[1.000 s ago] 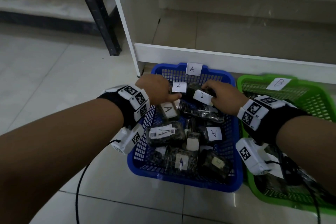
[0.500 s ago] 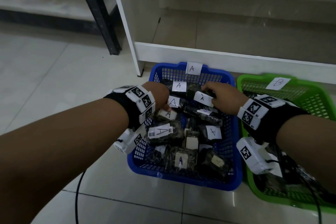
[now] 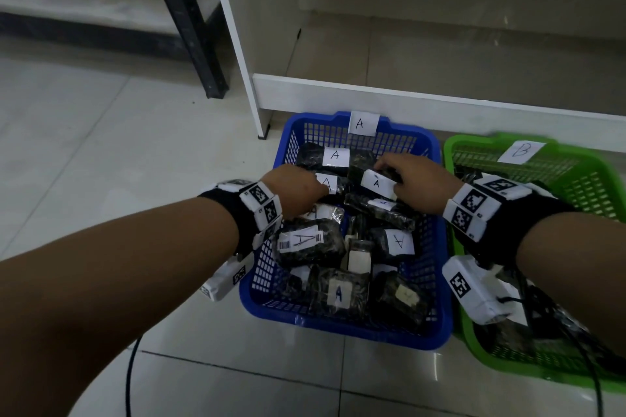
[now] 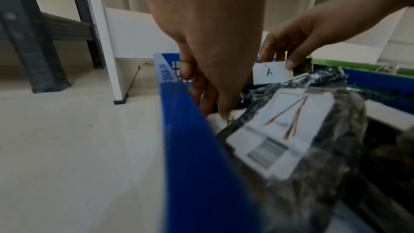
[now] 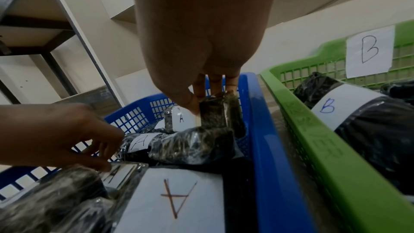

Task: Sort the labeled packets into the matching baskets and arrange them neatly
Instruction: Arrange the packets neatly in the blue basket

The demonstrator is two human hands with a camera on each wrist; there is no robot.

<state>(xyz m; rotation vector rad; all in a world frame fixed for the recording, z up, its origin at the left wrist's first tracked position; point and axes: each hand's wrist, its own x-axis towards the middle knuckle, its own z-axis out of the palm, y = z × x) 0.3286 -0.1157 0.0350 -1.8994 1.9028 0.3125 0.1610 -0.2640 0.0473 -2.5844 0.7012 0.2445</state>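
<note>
A blue basket (image 3: 338, 327) tagged A holds several dark packets with white A labels. To its right stands a green basket (image 3: 596, 193) tagged B, with B packets (image 5: 358, 121) inside. My right hand (image 3: 396, 173) pinches an A packet (image 3: 376, 183) at the back of the blue basket, thumb on its label (image 5: 181, 118) and fingers behind it. My left hand (image 3: 315, 191) reaches down by the blue basket's left wall. Its fingers (image 4: 215, 105) are fairly straight and touch the packets there, just beyond a barcode-labelled A packet (image 3: 305, 242).
A white shelf unit's base board (image 3: 406, 101) runs right behind both baskets, and a black post (image 3: 189, 20) stands at the back left. Tiled floor (image 3: 101, 145) lies left of the blue basket. A black cable (image 3: 130, 366) hangs under my left arm.
My left hand has drawn back from the rearmost packets to the left side of the blue basket and dipped lower. My right hand has kept hold of its A packet, barely moving.
</note>
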